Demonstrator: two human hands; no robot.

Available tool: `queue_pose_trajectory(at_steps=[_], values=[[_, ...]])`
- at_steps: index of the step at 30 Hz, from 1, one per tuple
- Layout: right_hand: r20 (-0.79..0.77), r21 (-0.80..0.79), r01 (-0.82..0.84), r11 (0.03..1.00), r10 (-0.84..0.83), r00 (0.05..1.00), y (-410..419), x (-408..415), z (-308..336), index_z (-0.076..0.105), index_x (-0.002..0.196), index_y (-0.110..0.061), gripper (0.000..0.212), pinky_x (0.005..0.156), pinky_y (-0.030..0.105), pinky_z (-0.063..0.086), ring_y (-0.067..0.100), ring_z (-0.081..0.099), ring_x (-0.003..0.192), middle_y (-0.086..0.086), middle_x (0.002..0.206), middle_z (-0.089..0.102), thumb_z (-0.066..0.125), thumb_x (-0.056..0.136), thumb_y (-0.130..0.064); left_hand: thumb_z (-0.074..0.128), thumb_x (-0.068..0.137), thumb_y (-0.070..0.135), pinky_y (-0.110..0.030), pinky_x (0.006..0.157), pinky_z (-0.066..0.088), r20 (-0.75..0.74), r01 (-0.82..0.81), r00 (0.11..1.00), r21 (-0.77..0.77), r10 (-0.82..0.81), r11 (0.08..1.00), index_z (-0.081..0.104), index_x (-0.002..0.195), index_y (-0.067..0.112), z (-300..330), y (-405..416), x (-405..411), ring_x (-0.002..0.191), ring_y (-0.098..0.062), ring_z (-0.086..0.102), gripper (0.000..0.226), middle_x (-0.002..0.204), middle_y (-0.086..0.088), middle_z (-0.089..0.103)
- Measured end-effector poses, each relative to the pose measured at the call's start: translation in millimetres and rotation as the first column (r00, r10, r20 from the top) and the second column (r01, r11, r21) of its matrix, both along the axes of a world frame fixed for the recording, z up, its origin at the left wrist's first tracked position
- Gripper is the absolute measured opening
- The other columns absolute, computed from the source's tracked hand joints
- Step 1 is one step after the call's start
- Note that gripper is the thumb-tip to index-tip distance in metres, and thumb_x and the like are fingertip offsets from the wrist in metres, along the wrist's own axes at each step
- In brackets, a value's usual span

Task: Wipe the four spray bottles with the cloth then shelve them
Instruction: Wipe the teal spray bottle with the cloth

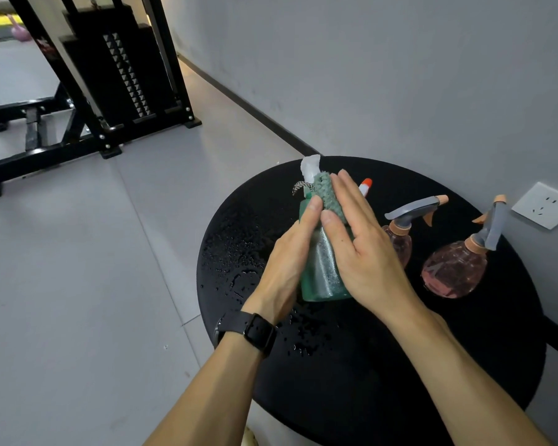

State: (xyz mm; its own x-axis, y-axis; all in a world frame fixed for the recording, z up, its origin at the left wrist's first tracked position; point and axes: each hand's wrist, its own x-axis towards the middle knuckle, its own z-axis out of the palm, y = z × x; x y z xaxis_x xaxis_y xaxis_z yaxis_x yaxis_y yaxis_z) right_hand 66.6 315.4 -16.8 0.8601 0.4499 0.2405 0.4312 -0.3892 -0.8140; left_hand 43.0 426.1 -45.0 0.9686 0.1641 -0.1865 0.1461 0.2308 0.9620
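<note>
A green spray bottle (322,272) with a white head stands on the round black table (368,365). My left hand (284,262) grips its left side, the thumb lying up the neck. Pressed against the bottle's upper part is a green textured cloth (329,194), under the straight fingers of my right hand (364,249). Two pink bottles with grey and orange triggers stand to the right, one close (400,239) and one further out (455,272). An orange-and-white nozzle tip (365,185) shows behind my right hand; the rest of that bottle is hidden.
Water droplets (239,268) cover the table's left part. A grey wall with a white socket (543,206) runs close behind the table on the right. A black weight machine (116,75) stands on the grey floor at the far left.
</note>
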Motion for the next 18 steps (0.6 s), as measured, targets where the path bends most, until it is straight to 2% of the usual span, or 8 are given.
queue_pose_trajectory(at_steps=[5, 11, 14, 16, 18], values=[[0.01, -0.003, 0.011, 1.0, -0.011, 1.0, 4.7, 1.1, -2.5, 0.019, 0.152, -0.034, 0.051, 0.122, 0.032, 0.013, -0.011, 0.004, 0.143, -0.023, 0.158, 0.012, 0.035, 0.103, -0.037, 0.031, 0.102, 0.057, -0.042, 0.111, 0.043, 0.08, 0.04, 0.996, -0.17, -0.027, 0.985, 0.055, 0.14, 0.023, 5.8, -3.6, -2.3, 0.123, -0.02, 0.063, 0.056, 0.131, -0.005, 0.067], [-0.006, -0.013, -0.012, 1.0, 0.011, 1.0, 3.9, -2.7, -7.6, 0.022, 0.151, -0.036, 0.051, 0.12, 0.043, 0.021, -0.01, 0.011, 0.143, -0.027, 0.155, 0.016, 0.036, 0.103, -0.039, 0.034, 0.095, 0.071, -0.056, 0.111, 0.042, 0.054, 0.004, 0.998, -0.231, 0.009, 0.973, 0.061, 0.133, 0.016, -1.8, 5.2, 0.1, 0.122, -0.036, 0.062, 0.073, 0.129, -0.02, 0.065], [0.007, -0.024, -0.034, 0.999, 0.034, 0.999, 3.0, -8.8, -11.3, 0.021, 0.151, -0.037, 0.051, 0.121, 0.036, 0.018, -0.012, 0.01, 0.142, -0.033, 0.149, 0.013, 0.037, 0.102, -0.039, 0.034, 0.092, 0.075, -0.057, 0.108, 0.044, 0.04, -0.029, 0.998, -0.249, 0.04, 0.968, 0.064, 0.128, 0.01, -2.4, 9.8, -0.2, 0.121, -0.043, 0.06, 0.08, 0.128, -0.027, 0.063], [-0.004, -0.02, -0.059, 0.998, 0.059, 0.998, 1.5, -13.5, -13.1, 0.02, 0.15, -0.038, 0.051, 0.118, 0.02, 0.015, -0.016, 0.009, 0.141, -0.032, 0.15, 0.013, 0.038, 0.102, -0.037, 0.037, 0.09, 0.077, -0.054, 0.106, 0.047, 0.028, -0.049, 0.998, -0.261, 0.058, 0.964, 0.066, 0.124, 0.007, -2.7, 13.4, -0.5, 0.118, -0.043, 0.061, 0.083, 0.125, -0.027, 0.065], [-0.013, -0.017, -0.084, 0.996, 0.084, 0.996, -0.2, -18.3, -14.7, 0.018, 0.147, -0.04, 0.05, 0.114, 0.009, 0.012, -0.017, 0.008, 0.14, -0.03, 0.153, 0.014, 0.039, 0.102, -0.035, 0.041, 0.088, 0.078, -0.049, 0.097, 0.052, 0.021, -0.067, 0.997, -0.276, 0.076, 0.959, 0.069, 0.115, 0.007, -3.0, 18.0, 0.2, 0.103, -0.037, 0.069, 0.081, 0.11, -0.021, 0.07]])
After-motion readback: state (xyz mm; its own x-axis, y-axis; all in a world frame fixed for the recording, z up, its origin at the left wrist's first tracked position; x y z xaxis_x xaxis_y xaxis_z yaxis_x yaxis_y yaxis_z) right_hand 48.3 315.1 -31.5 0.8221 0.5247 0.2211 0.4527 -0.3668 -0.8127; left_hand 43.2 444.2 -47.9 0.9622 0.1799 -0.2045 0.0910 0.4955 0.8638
